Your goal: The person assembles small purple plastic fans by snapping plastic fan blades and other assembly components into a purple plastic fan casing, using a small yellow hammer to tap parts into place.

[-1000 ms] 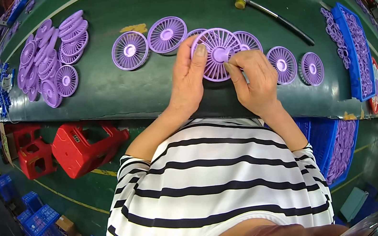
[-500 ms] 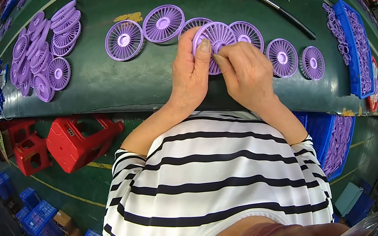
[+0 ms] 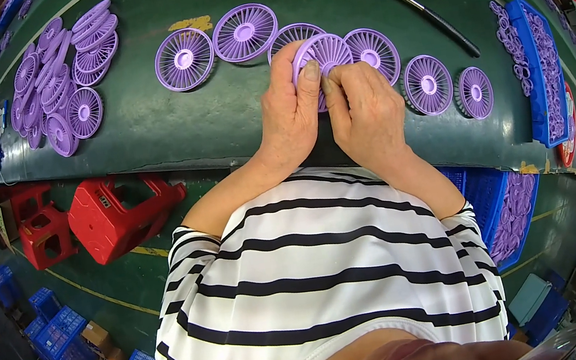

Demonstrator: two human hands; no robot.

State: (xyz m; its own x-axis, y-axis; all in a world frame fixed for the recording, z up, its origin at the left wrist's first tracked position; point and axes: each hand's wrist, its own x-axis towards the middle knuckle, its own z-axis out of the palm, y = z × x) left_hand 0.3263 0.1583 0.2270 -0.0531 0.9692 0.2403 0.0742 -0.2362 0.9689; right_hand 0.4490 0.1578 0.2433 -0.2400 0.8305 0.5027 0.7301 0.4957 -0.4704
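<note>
A round purple plastic fan grille [image 3: 330, 47] with thin spokes is held up in front of me, above the near edge of the table. My left hand [image 3: 286, 106] grips it by its left rim, thumb on the near face. My right hand [image 3: 366, 106] has its fingers pinched at the grille's hub, which they mostly hide; whether a small part sits between them I cannot tell. Behind it, other grilles lie in a row on the table: one grille [image 3: 184, 60] and another [image 3: 245, 33] to the left, and a grille [image 3: 428, 85] to the right.
A heap of purple grilles [image 3: 54, 87] lies at the far left of the green table [image 3: 171, 134]. A yellow-headed mallet [image 3: 419, 10] rests at the back right. Beyond it stands a blue crate [image 3: 532, 72] of purple rings. Red stools [image 3: 105, 213] are below left, a blue bin [image 3: 494, 206] below right.
My right hand has shifted slightly left and turned at the grille's hub, its fingers bunching closer. The left hand keeps its hold on the rim. The whole view has moved a little.
</note>
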